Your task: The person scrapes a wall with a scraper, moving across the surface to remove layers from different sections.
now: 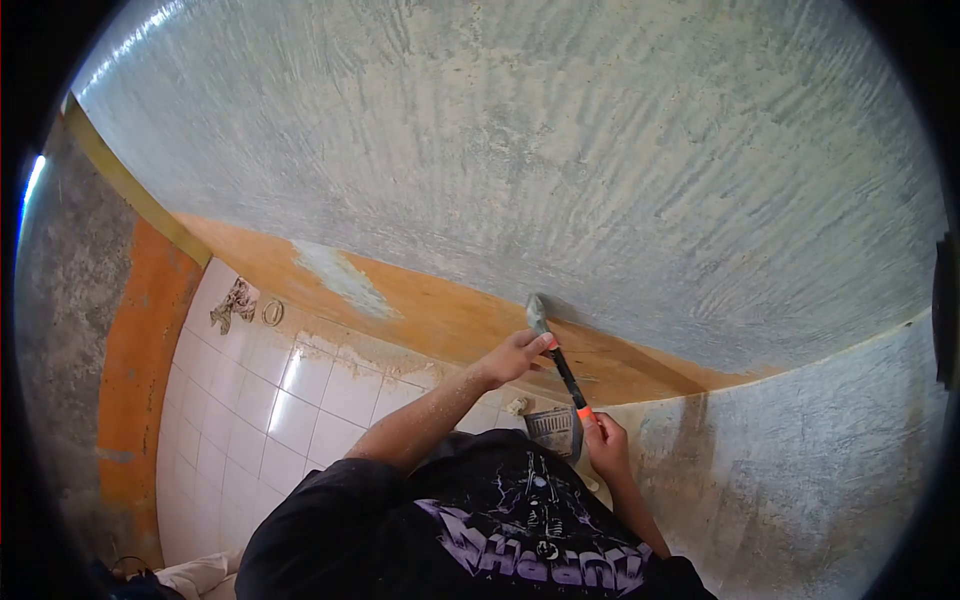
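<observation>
A long-handled scraper (568,375) slants up to the wall, its black handle marked with orange bands. Its grey head (536,308) is right at the line where the rough grey wall (500,180) meets the orange-painted strip (430,310). My left hand (515,358) is closed round the handle just below the head. Lower down, near the handle's end, my right hand (607,445) grips it with the thumb along it. Pale dust speckles my left forearm.
White floor tiles (250,410) lie to the left, with crumbs of debris along the wall's foot. A crumpled rag (234,305) and a ring-shaped roll (272,312) rest in the far corner. By my body stands a dusty container (553,432). Another grey wall (770,480) closes the right side.
</observation>
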A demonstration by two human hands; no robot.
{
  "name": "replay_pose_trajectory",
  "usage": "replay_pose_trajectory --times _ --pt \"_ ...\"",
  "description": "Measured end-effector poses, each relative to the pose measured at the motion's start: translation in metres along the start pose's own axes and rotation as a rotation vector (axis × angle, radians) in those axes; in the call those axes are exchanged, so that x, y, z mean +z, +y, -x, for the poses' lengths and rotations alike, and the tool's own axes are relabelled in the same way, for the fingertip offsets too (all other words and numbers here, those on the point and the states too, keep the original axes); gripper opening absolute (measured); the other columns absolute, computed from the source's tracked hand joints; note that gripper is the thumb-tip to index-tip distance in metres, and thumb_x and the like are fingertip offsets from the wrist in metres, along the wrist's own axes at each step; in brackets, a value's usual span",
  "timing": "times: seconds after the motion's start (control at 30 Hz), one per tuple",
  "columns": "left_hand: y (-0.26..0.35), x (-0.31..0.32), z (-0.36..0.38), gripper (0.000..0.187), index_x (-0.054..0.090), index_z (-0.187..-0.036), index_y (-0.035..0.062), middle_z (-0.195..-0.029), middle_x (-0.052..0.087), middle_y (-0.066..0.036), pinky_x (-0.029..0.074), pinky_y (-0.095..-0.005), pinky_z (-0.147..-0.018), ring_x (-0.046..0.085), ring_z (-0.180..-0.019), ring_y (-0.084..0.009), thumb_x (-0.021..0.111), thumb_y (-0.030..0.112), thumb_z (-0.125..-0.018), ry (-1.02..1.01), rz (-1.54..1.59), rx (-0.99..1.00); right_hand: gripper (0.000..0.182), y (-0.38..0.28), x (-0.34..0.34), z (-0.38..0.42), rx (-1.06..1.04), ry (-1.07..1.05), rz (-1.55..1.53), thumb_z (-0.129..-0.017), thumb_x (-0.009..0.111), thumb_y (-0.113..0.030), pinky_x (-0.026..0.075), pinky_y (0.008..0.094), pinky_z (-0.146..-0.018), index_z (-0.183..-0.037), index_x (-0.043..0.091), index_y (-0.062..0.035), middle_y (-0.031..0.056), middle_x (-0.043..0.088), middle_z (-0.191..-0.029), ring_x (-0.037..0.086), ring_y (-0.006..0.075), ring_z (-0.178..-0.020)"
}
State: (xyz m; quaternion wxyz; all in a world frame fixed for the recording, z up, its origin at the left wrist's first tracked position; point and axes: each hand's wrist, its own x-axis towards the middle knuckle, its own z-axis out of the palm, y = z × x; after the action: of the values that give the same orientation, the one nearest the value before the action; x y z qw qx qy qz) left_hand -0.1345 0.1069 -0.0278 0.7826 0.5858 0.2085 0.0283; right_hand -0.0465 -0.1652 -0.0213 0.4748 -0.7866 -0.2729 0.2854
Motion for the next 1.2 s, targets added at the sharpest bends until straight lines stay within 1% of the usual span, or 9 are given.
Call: replay_pose_trajectory --times 0.07,0.17,0.27,0.4,0.6,0.8,1.0,1.07,1.2 --pt "0.001 -0.012 0.004 0.047 0.058 -0.129 0.0057 -0.124 0.061 -0.008 0.051 -0.04 -0.094 0.054 -0.12 -0.0196 0.044 0.044 -0.105 0.019 0.004 0.01 0.029 0.002 0.015 -0.008 -0.042 0.006 0.028 -0.097 0.062 -0.025 0.042 0.0282 -0.058 -0.098 0.065 0.0037 0.003 0.057 -0.068 0.049 0.0087 -0.063" --pt "0.004 -0.028 0.011 0.048 0.057 -0.13 0.0055 -0.125 0.061 -0.008 0.051 -0.0398 -0.094 0.055 -0.12 -0.0199 0.045 0.044 -0.104 0.011 -0.054 0.002 0.024 0.011 0.03 -0.008 -0.04 -0.006 0.021 -0.099 0.059 -0.021 0.038 0.0227 -0.055 -0.102 0.065 0.0024 -0.0037 0.054 -0.07 0.047 0.0041 -0.062" --pt "0.002 -0.017 0.005 0.048 0.057 -0.13 0.0043 -0.125 0.061 -0.009 0.052 -0.0388 -0.092 0.056 -0.118 -0.0205 0.045 0.044 -0.104 -0.031 -0.097 -0.021 0.025 0.009 0.024 0.003 -0.05 0.029 -0.035 -0.099 0.059 -0.022 0.038 0.0224 -0.055 -0.102 0.064 0.0018 -0.0032 0.054 -0.069 0.047 0.0043 -0.061" --pt "-0.007 0.001 -0.009 0.05 0.056 -0.129 0.0028 -0.123 0.061 -0.009 0.052 -0.0375 -0.09 0.058 -0.114 -0.0213 0.044 0.044 -0.105 -0.098 -0.149 -0.022 0.026 0.014 0.003 0.013 0.06 0.022 -0.071 -0.099 0.059 -0.024 0.038 0.0228 -0.056 -0.1 0.064 0.0013 -0.003 0.053 -0.068 0.048 0.0051 -0.061" --pt "0.004 -0.017 0.005 0.05 0.056 -0.129 0.0044 -0.12 0.062 -0.008 0.051 -0.038 -0.092 0.058 -0.114 -0.0204 0.044 0.046 -0.104 -0.05 -0.075 -0.011 0.025 0.009 0.02 -0.001 -0.061 0.021 0.047 -0.099 0.059 -0.023 0.039 0.0229 -0.056 -0.101 0.064 0.0015 -0.0033 0.053 -0.069 0.048 0.0048 -0.061" --pt "-0.007 0.005 -0.012 0.049 0.056 -0.128 0.0059 -0.12 0.062 -0.006 0.051 -0.0393 -0.092 0.057 -0.113 -0.0192 0.044 0.047 -0.104 -0.126 -0.128 -0.043 0.023 0.016 0.0 0.018 0.101 0.043 -0.057 -0.098 0.059 -0.02 0.039 0.0231 -0.057 -0.103 0.064 0.0016 -0.0033 0.054 -0.07 0.047 0.0048 -0.063" --pt "-0.011 0.003 -0.012 0.048 0.058 -0.124 0.0059 -0.116 0.062 -0.007 0.051 -0.0377 -0.089 0.058 -0.11 -0.0187 0.045 0.048 -0.104 -0.132 -0.113 -0.021 0.025 0.029 0.004 0.013 0.01 0.045 -0.005 -0.098 0.06 -0.023 0.038 0.0221 -0.055 -0.103 0.064 0.0016 -0.0031 0.053 -0.069 0.047 0.0042 -0.061" --pt "-0.012 0.007 -0.016 0.052 0.06 -0.121 0.0044 -0.11 0.064 -0.008 0.051 -0.0346 -0.085 0.06 -0.105 -0.0181 0.046 0.051 -0.102 -0.117 -0.093 -0.008 0.026 0.03 -0.001 0.014 0.043 0.049 -0.034 -0.098 0.06 -0.024 0.038 0.0224 -0.055 -0.103 0.064 0.0014 -0.0031 0.053 -0.069 0.047 0.0043 -0.061" --pt "0.003 0.035 -0.02 0.049 0.059 -0.122 0.0061 -0.112 0.063 -0.007 0.051 -0.0356 -0.088 0.059 -0.107 -0.018 0.045 0.049 -0.103 -0.16 -0.094 -0.057 0.031 0.022 -0.019 0.026 0.105 0.104 -0.084 -0.097 0.062 -0.028 0.039 0.0247 -0.057 -0.098 0.066 0.0025 -0.0029 0.053 -0.069 0.047 0.0058 -0.064"
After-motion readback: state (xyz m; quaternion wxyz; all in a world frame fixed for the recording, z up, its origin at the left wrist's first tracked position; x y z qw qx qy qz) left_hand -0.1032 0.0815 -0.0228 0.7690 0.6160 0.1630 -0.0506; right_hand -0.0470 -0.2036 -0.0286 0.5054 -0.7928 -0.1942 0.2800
